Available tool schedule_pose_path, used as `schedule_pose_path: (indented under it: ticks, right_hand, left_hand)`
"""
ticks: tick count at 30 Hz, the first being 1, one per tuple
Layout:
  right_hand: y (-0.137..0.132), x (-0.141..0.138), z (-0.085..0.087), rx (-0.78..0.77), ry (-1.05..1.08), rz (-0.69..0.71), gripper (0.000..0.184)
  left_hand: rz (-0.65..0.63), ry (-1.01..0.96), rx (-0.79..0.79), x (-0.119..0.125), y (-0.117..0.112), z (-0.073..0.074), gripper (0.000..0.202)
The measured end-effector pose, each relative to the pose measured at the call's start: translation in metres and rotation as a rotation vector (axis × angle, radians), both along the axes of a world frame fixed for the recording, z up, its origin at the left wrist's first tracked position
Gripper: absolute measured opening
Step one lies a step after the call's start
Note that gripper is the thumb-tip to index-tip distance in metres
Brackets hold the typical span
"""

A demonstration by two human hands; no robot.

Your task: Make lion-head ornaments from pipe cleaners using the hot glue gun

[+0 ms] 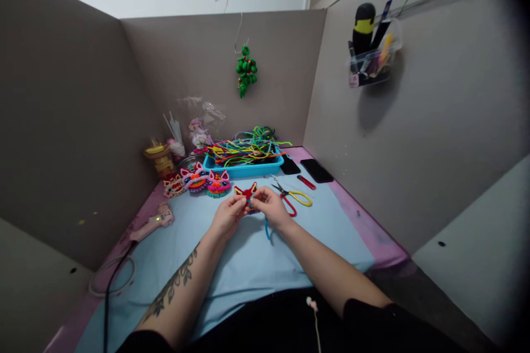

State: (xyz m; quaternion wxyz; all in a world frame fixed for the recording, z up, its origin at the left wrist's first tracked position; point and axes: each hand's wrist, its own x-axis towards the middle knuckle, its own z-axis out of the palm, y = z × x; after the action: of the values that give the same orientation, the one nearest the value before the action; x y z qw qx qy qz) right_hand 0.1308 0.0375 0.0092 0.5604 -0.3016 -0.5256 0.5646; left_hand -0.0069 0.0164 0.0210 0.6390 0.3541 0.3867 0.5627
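Observation:
Between both hands, above the blue cloth, is a small red pipe-cleaner animal head (248, 192) with yellow-lined pointed ears. My left hand (230, 214) pinches its left side between thumb and fingers. My right hand (270, 205) is closed at its right side, fingertips on the front, hiding much of the lower part. A blue pipe-cleaner strand (267, 229) hangs below my right hand; where its upper end goes is hidden. Just right of that hand lie pliers-like scissors (296, 196) with one red and one yellow handle, blades apart.
A blue tray (248, 170) heaped with coloured pipe cleaners stands behind the hands. Finished-looking animal heads (218, 183) sit to its left. A pink glue gun (155, 222) with a black cord lies at left. Right are a red cutter (306, 182) and a dark phone (317, 171). Grey partitions enclose the table.

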Motion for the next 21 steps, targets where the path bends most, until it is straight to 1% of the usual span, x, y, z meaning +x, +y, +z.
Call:
schedule_pose_path:
  ticks: [4, 7, 11, 16, 19, 21]
  right_hand:
    - [-0.001, 0.001, 0.004, -0.045, 0.046, 0.041, 0.031]
    - [-0.001, 0.002, 0.005, -0.059, 0.058, 0.061, 0.033]
    - [0.002, 0.002, 0.0, -0.059, 0.055, 0.079, 0.033]
    - [0.005, 0.001, -0.006, -0.048, 0.037, 0.104, 0.027]
    - [0.005, 0.0, -0.007, -0.044, 0.025, 0.126, 0.023]
    - [0.005, 0.0, -0.007, -0.039, 0.011, 0.115, 0.022]
  left_hand:
    - [-0.002, 0.037, 0.01, -0.001, 0.0, 0.001, 0.034]
    - [-0.003, 0.097, 0.049, -0.001, 0.0, -0.001, 0.034]
    - [0.02, 0.146, 0.114, 0.0, 0.001, -0.003, 0.036]
    - [0.057, 0.195, 0.165, 0.002, 0.002, -0.004, 0.035]
    - [0.081, 0.244, 0.178, 0.003, 0.002, -0.006, 0.036]
    - [0.1, 0.267, 0.175, 0.003, 0.003, -0.006, 0.037]
